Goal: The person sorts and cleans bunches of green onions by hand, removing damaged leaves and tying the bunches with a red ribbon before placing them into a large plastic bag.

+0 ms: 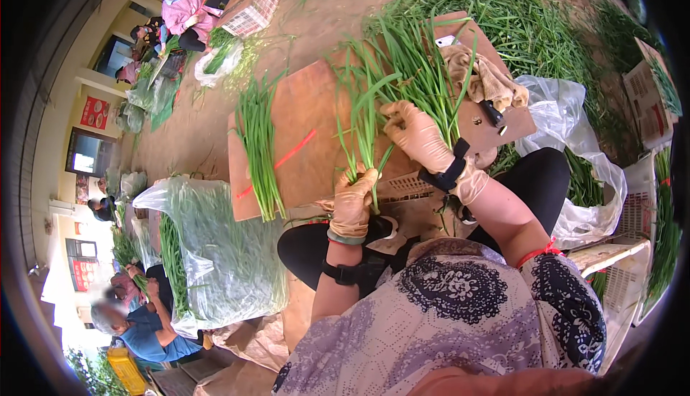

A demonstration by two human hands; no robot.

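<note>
Head view: your left hand (354, 196) is gripping the green stalks (366, 134) low down. Right hand (418, 137), fingers curled, is hovering beside them, can't tell if grasping. Another bunch (259, 148) is lying left of both hands.

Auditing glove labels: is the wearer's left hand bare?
No, the left hand wears a thin tan glove while its fingers close around green stalks.

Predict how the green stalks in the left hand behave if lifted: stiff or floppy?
The green stalks probably flop at the tips: leaves are thin, some curved. They'd likely splay, since they fan out beyond the left hand. With no tie visible, some may slip free.
</note>
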